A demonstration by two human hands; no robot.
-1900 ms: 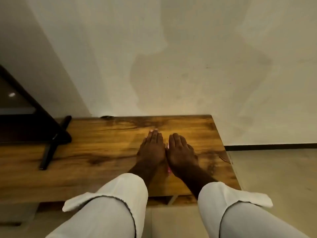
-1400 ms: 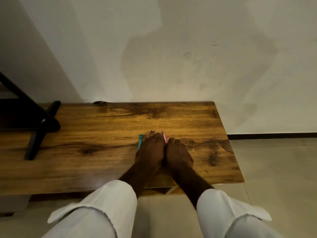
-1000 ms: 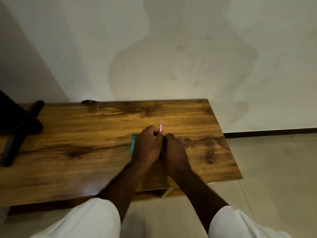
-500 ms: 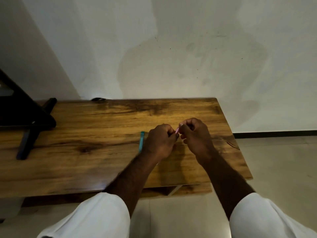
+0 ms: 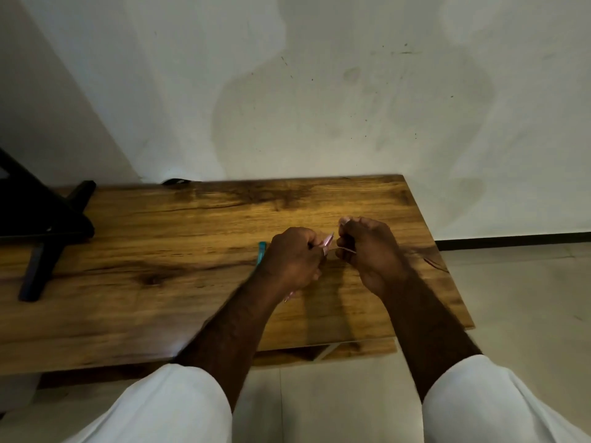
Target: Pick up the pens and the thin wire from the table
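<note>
Above the wooden table (image 5: pixel 153 238), my left hand (image 5: pixel 292 260) grips a thin pink pen (image 5: pixel 328 242). The pen's tip sticks out toward my right hand and its other end shows below my palm. My right hand (image 5: pixel 367 251) is curled, a short way to the right, and pinches a thin pale piece (image 5: pixel 347 249); I cannot tell what that piece is. A teal pen (image 5: pixel 262 251) lies flat on the table, mostly hidden behind my left hand.
A black stand (image 5: pixel 48 231) with a long foot sits on the table's left end. A small dark object (image 5: pixel 174 181) lies at the back edge against the white wall. The table ends at the right, with tiled floor (image 5: pixel 527 298) beyond.
My hands went from lying flat side by side on the table to curled round the pink pen. They have now drawn slightly apart, and the thin pale piece shows at my right fingers.
</note>
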